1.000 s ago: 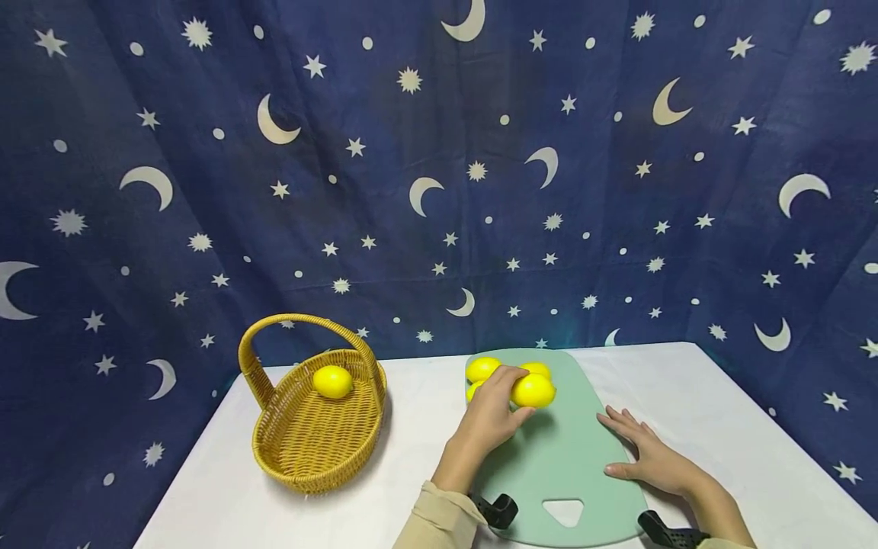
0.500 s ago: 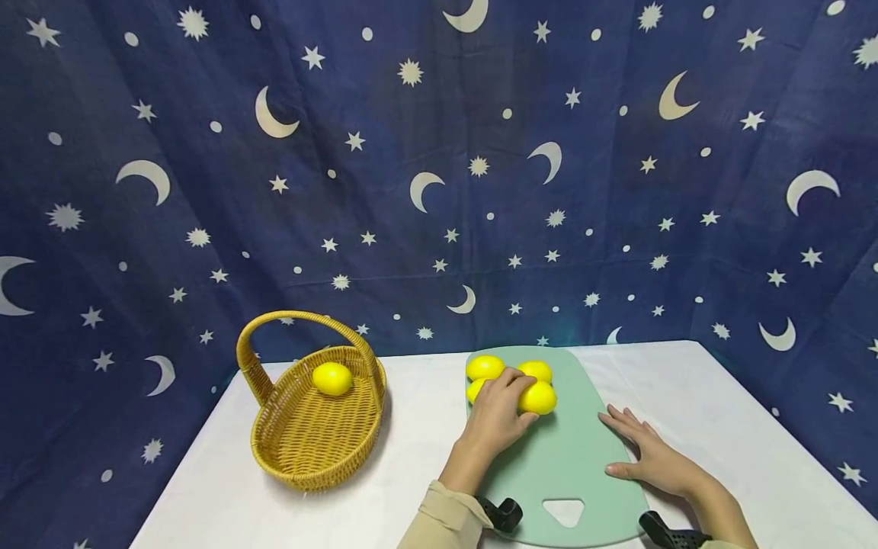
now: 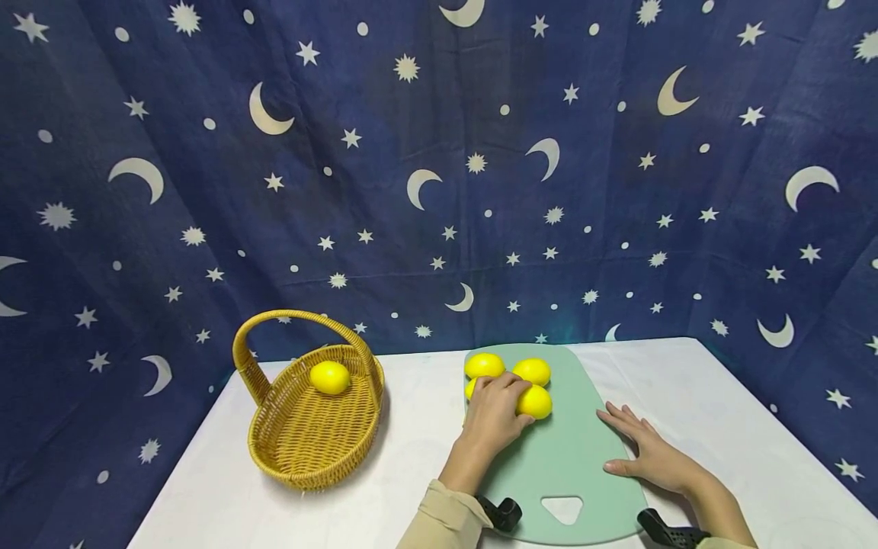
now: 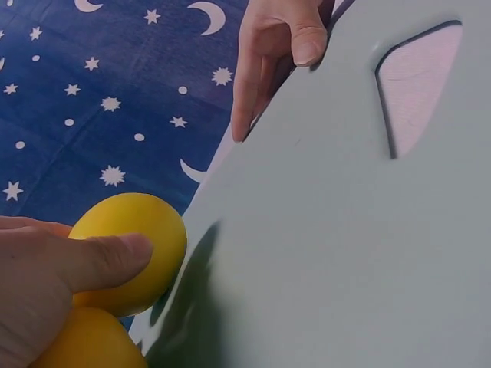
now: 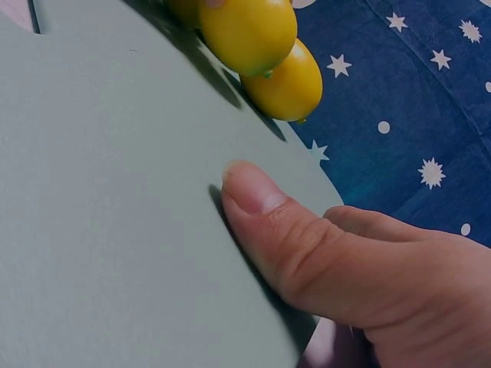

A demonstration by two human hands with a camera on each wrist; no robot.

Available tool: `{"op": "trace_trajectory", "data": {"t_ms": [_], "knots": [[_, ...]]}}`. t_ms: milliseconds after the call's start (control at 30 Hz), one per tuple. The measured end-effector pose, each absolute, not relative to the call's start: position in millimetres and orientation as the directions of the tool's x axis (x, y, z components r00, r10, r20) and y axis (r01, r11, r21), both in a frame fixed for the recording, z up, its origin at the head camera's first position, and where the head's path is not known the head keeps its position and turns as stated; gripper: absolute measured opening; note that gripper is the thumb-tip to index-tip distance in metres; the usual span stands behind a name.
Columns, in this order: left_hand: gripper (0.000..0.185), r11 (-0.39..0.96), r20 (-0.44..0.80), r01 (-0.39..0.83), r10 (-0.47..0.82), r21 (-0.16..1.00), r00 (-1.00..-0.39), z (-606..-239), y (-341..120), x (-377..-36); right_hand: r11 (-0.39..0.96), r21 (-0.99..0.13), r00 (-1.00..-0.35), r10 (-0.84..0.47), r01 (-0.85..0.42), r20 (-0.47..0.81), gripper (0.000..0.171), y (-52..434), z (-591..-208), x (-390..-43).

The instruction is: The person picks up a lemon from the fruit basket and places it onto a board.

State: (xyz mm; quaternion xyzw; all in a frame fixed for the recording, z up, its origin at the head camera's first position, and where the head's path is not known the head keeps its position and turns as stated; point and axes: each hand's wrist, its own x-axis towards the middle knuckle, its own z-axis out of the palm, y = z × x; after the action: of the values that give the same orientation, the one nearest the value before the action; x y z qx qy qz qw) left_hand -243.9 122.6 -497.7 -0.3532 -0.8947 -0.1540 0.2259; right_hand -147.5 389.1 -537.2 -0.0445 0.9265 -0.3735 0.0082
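In the head view, the left hand (image 3: 495, 415) is curling its grip around 1 lemon (image 3: 534, 401) on the green cutting board (image 3: 569, 465), which is lying on the white bench (image 3: 411, 427). 3 more lemons are sitting on the board's far end, touching or just beside the gripped one. The right hand (image 3: 652, 457) is resting flat with straight fingers on the board's right edge. A wicker basket (image 3: 309, 442) is standing well left of the board, holding 1 lemon (image 3: 330, 377).

In the left wrist view, the thumb is pressing a lemon (image 4: 134, 249) at the board's (image 4: 345, 253) edge.

In the right wrist view, the right hand's thumb (image 5: 261, 203) is lying on the board (image 5: 115, 230), with 2 lemons (image 5: 265, 54) beyond it.
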Motion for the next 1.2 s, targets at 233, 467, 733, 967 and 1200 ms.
{"op": "trace_trajectory", "data": {"t_ms": [233,467,733,967,1200], "knots": [[0.049,0.731,0.505,0.677,0.554,0.085,-0.662,-499.8,124.0,-243.2,0.722,-0.687,-0.996,-0.089,-0.079,0.022,0.090,389.2,-537.2,-147.2],[0.048,0.757,0.502,0.650,0.538,0.066,-0.677,-502.6,125.9,-241.8,0.724,-0.684,-0.995,-0.094,-0.084,0.023,0.090,389.2,-537.4,-146.7],[0.048,0.785,0.513,0.615,0.501,0.070,-0.697,-502.0,128.8,-242.0,0.728,-0.679,-0.995,-0.101,-0.093,0.028,0.090,390.0,-535.6,-147.8],[0.046,0.800,0.512,0.596,0.483,0.071,-0.710,-499.1,128.8,-242.1,0.730,-0.678,-0.995,-0.095,-0.082,0.018,0.092,390.5,-535.1,-149.0],[0.044,0.801,0.489,0.591,0.479,0.096,-0.729,-499.1,128.1,-243.8,0.731,-0.678,-0.995,-0.101,-0.084,0.015,0.092,390.6,-537.2,-149.8]]}}
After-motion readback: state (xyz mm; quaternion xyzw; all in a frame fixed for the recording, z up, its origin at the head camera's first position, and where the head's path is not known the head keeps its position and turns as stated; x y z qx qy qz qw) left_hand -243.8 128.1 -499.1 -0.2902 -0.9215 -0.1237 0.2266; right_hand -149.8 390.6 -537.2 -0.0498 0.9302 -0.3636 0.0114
